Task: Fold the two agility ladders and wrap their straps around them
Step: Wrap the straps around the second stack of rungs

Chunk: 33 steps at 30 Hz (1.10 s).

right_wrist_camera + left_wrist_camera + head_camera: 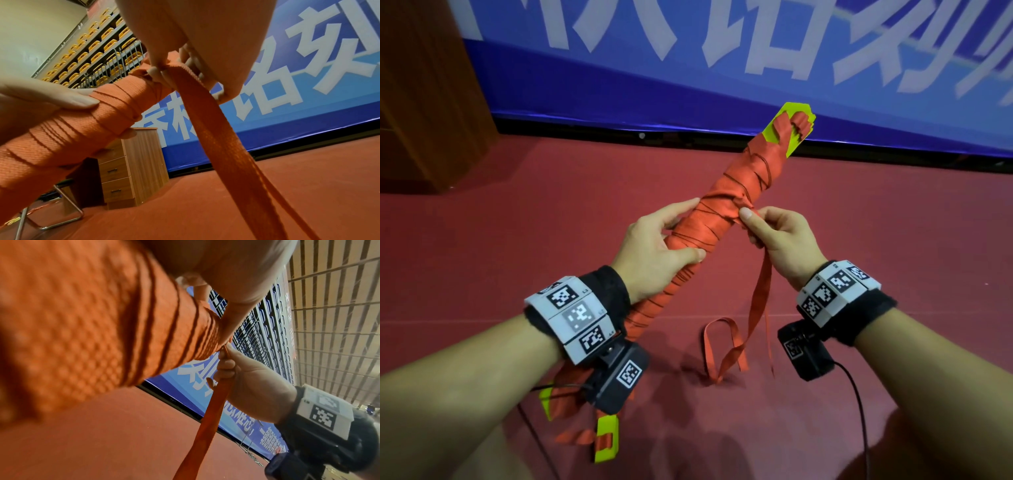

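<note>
A folded agility ladder bundle [726,205], yellow rungs wound in orange strap, slants up toward the far right. My left hand [654,246] grips the bundle at its middle, thumb and fingers round it. My right hand [767,229] pinches the orange strap [762,294] right at the bundle; the strap's loose tail hangs down and loops on the floor. In the right wrist view the strap [222,141] runs from my pinching fingers [156,73] downward, beside the wrapped bundle [68,129]. The left wrist view shows the bundle [82,321] close up. Yellow rung ends [606,438] lie below my left wrist.
The red floor [893,240] stretches all around. A blue banner wall [722,85] with white characters stands behind. A wooden drawer cabinet [131,164] and a metal chair frame [68,211] stand to the left. Cables trail from both wrist cameras.
</note>
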### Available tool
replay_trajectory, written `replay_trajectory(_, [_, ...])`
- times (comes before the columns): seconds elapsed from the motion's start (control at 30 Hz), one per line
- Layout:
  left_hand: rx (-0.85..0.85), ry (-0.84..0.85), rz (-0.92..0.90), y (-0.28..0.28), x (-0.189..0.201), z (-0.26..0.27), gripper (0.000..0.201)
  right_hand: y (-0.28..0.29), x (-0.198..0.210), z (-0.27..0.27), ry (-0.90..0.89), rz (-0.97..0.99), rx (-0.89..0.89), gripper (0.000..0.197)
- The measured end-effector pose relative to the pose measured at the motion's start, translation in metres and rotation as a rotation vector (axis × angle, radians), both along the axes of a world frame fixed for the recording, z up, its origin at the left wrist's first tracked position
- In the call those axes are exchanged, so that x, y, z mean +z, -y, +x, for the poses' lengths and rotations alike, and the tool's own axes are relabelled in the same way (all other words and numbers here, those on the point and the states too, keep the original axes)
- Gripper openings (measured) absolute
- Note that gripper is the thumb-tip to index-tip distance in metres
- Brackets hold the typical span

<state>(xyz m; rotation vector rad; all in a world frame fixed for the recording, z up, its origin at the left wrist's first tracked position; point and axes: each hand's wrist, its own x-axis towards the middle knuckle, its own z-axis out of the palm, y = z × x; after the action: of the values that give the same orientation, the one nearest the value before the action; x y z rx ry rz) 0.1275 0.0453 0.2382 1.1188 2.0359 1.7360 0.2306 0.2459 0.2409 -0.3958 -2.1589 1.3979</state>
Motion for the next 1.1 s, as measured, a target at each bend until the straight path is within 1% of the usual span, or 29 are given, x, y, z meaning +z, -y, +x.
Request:
replay_trajectory(0.13, [-0.042, 0.077, 0.019, 0.001, -0.001, 0.000, 0.075, 0.000, 0.001, 0.002, -0.011, -0.037, 0.019, 0.032])
replay_trajectory(0.23, [-0.081, 0.146, 0.022, 0.002, -0.002, -0.002, 0.072, 0.004, 0.001, 0.002, 0.017, -0.039, 0.049, 0.030])
replay_trajectory(0.27, [-0.093, 0.171, 0.030, 0.002, -0.002, -0.002, 0.072, 0.006, 0.001, 0.002, 0.030, -0.058, 0.070, 0.033])
replay_trajectory(0.37, [-0.132, 0.269, 0.068, 0.000, -0.001, -0.002, 0.070, 0.012, 0.002, 0.001, 0.035, -0.088, 0.120, 0.050])
replay_trajectory(0.5, [-0.201, 0.346, 0.073, -0.002, 0.001, -0.002, 0.062, 0.015, 0.005, -0.001, -0.040, -0.229, 0.182, 0.058])
replay_trajectory(0.67, [-0.243, 0.348, -0.032, -0.005, 0.002, -0.007, 0.061, 0.018, 0.004, -0.004, -0.044, -0.345, 0.107, 0.066])
replay_trajectory(0.73, [-0.202, 0.271, -0.095, -0.007, 0.002, -0.003, 0.063, 0.019, 0.003, -0.006, -0.036, -0.346, 0.062, 0.059])
replay_trajectory(0.8, [-0.114, 0.076, -0.188, -0.008, -0.001, 0.001, 0.072, 0.020, 0.001, -0.009, -0.023, -0.331, 0.020, 0.056])
replay_trajectory(0.87, [-0.042, -0.123, -0.279, -0.008, -0.004, 0.003, 0.085, 0.023, -0.002, -0.013, -0.009, -0.335, -0.016, 0.066])
replay_trajectory(0.97, [0.040, -0.315, -0.407, -0.009, -0.008, 0.006, 0.102, 0.027, -0.006, -0.017, 0.041, -0.309, -0.098, 0.092])
replay_trajectory(1.03, [0.113, -0.448, -0.516, -0.009, -0.010, 0.011, 0.107, 0.027, -0.009, -0.019, 0.066, -0.289, -0.161, 0.100])
replay_trajectory(1.1, [0.157, -0.535, -0.557, -0.009, -0.011, 0.017, 0.103, 0.025, -0.010, -0.020, 0.082, -0.279, -0.212, 0.099])
